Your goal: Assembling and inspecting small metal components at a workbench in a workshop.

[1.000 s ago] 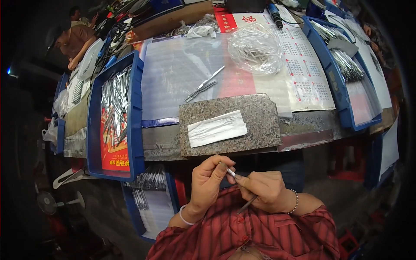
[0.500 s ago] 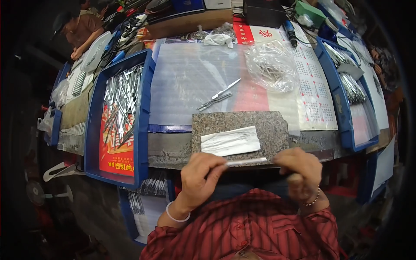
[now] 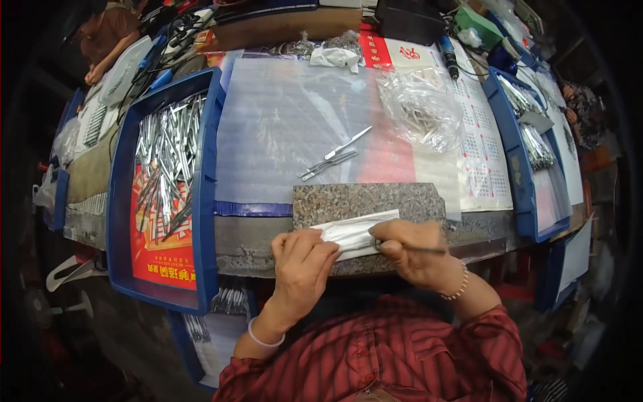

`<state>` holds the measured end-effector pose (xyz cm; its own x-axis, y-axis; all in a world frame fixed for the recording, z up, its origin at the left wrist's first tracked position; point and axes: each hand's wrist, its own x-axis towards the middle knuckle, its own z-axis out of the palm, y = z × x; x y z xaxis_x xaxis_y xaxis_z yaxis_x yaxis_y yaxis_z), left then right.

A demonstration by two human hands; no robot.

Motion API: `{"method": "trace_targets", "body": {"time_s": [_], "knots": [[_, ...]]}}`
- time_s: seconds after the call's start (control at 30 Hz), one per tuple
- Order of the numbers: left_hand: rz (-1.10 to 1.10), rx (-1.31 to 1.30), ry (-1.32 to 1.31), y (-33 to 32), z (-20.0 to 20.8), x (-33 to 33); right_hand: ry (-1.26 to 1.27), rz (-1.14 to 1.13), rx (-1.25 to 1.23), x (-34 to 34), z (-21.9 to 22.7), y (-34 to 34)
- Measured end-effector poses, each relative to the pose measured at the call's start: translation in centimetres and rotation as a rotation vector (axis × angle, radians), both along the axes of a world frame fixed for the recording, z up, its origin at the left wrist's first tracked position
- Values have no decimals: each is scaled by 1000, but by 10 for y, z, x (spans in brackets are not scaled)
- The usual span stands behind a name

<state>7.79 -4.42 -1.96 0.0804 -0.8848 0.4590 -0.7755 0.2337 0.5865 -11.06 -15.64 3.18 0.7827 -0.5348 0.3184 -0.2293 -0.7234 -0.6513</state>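
Observation:
My left hand (image 3: 303,266) has its fingers bent and pressed together at the left end of a folded white pad (image 3: 385,218). What those fingers hold down there is hidden. The pad lies on a speckled stone slab (image 3: 368,194) at the table's near edge. In my right hand (image 3: 414,251) is a thin dark stick-like tool (image 3: 432,250), pinched with its far end toward the right; its tip is hidden at the pad. Beyond the slab, a few slim silver metal pieces (image 3: 331,163) lie on a translucent plastic sheet (image 3: 268,120).
At left stands a blue tray (image 3: 207,268) with many metal pieces (image 3: 175,144); at right, another blue tray (image 3: 522,181) holds bundles. A clear plastic bag (image 3: 422,110) rests on a calendar sheet (image 3: 485,147). A blue-handled tool (image 3: 449,57) lies behind. Another person (image 3: 110,37) sits far left.
My left hand has brought the slim silver piece it held from the slab's front edge onto the pad. My right hand has moved left to the pad. The view has shifted slightly.

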Motion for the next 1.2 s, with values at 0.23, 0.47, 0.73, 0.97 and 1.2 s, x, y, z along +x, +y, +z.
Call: {"method": "trace_targets", "body": {"time_s": [0.23, 0.47, 0.73, 0.97, 1.2], "knots": [[-24, 31, 24, -1, -3, 4, -64, -46, 21, -9, 27, 3], [-32, 41, 2, 1, 1, 9, 111, 100, -21, 27, 1, 11], [20, 35, 16, 18, -4, 25, -59, 84, -26, 32, 22, 17], [-4, 69, 20, 16, 4, 28, 9, 131, -36, 56, -1, 20], [22, 44, 13, 17, 2, 26, -96, -58, 184, 17, 8, 21]]}}
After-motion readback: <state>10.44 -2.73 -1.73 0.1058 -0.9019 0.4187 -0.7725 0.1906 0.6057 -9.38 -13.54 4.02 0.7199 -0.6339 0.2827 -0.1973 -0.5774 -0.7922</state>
